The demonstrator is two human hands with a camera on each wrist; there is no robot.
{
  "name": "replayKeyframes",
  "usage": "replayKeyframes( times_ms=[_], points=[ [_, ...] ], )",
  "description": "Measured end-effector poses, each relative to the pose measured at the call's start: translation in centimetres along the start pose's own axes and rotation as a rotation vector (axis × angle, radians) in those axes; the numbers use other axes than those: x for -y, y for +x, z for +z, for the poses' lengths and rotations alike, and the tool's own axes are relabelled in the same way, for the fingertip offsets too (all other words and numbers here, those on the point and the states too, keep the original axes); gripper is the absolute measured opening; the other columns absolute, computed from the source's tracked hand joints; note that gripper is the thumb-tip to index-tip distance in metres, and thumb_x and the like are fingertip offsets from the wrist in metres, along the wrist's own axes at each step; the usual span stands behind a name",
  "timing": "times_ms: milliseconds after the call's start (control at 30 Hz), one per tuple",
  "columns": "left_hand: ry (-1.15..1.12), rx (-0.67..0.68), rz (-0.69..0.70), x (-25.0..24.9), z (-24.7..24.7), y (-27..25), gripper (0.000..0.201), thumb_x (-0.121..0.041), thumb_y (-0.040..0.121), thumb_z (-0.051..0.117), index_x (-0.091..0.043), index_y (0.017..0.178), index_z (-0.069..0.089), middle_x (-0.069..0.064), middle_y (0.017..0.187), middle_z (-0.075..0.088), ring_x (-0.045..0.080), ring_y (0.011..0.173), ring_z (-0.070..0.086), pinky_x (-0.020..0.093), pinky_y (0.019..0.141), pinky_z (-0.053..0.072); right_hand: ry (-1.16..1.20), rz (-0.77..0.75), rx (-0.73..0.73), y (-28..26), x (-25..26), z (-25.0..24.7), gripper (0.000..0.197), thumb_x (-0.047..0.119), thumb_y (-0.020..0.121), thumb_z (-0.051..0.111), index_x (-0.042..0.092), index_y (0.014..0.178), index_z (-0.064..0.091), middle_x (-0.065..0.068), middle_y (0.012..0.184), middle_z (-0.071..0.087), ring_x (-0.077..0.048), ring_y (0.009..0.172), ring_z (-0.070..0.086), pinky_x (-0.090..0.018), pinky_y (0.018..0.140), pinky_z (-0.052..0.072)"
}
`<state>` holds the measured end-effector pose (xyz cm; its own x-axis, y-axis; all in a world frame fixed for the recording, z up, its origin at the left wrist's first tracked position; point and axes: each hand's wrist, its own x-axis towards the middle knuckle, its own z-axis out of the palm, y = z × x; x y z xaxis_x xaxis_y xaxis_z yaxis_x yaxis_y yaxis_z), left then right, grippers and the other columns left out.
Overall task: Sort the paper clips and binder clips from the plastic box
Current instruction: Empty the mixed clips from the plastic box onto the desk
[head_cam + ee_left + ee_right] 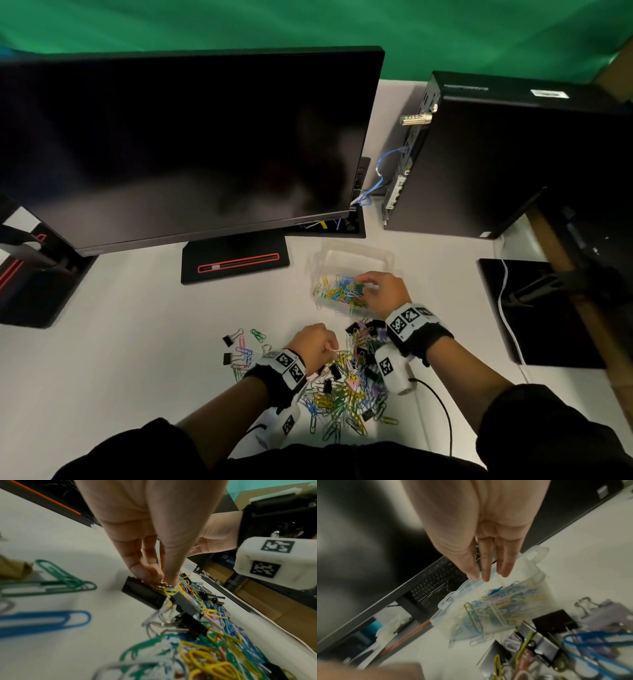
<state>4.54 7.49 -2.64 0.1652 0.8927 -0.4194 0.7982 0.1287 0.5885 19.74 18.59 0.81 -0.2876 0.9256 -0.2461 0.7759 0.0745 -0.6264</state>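
A clear plastic box (356, 251) stands on the white desk, with coloured paper clips (342, 289) in its near compartment. My right hand (368, 289) hovers over that compartment; in the right wrist view its fingers (485, 574) point straight down above the box (453, 595) with nothing between them. Nearer me lies a mixed pile of paper clips and black binder clips (346, 390). My left hand (329, 347) reaches into the pile's left edge. Its fingertips (154, 573) pinch a yellow paper clip (169, 591) lying against a black binder clip (144, 595).
A few clips and two binder clips (239, 346) lie apart, left of my left hand. A monitor (191, 144) on its stand (236, 262) fills the back, a computer tower (513, 157) the right. A black pad (548, 308) and a black cable (442, 404) lie at right.
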Motion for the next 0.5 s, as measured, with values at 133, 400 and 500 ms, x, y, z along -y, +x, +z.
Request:
replayKeyframes(
  times_ms=[133,400,500],
  points=[
    [0.011,-0.105,-0.034,0.6,-0.5,0.4,0.034,-0.026,0.093,0.051,-0.013,0.124,0.052,0.009,0.122,0.046,0.026,0.105,0.057,0.03,0.094,0.043,-0.09,-0.196,0.058,-2.1,1.1,0.8,0.025,0.005,0.084,0.05,0.017,0.096,0.069,-0.007,0.102,0.067,-0.022,0.093,0.06,-0.036,0.088,0.05],
    [0.208,-0.089,-0.095,1.3,-2.0,1.3,0.051,-0.024,0.096,0.041,-0.011,0.143,0.026,0.012,0.133,0.035,0.03,0.112,0.053,0.036,0.097,0.044,-0.603,-0.163,0.428,-5.4,1.7,3.1,0.052,0.029,0.09,0.039,0.014,0.138,0.026,-0.017,0.116,0.061,-0.034,0.107,0.058,-0.04,0.082,0.049],
    [0.242,-0.093,-0.083,1.4,-2.2,1.4,0.045,-0.024,0.096,0.04,-0.011,0.139,0.035,0.011,0.132,0.039,0.029,0.114,0.052,0.039,0.098,0.045,-0.616,-0.107,0.428,-5.2,1.5,3.5,0.061,0.03,0.092,0.037,0.012,0.144,0.01,-0.019,0.115,0.061,-0.035,0.105,0.059,-0.039,0.079,0.048]
  ],
)
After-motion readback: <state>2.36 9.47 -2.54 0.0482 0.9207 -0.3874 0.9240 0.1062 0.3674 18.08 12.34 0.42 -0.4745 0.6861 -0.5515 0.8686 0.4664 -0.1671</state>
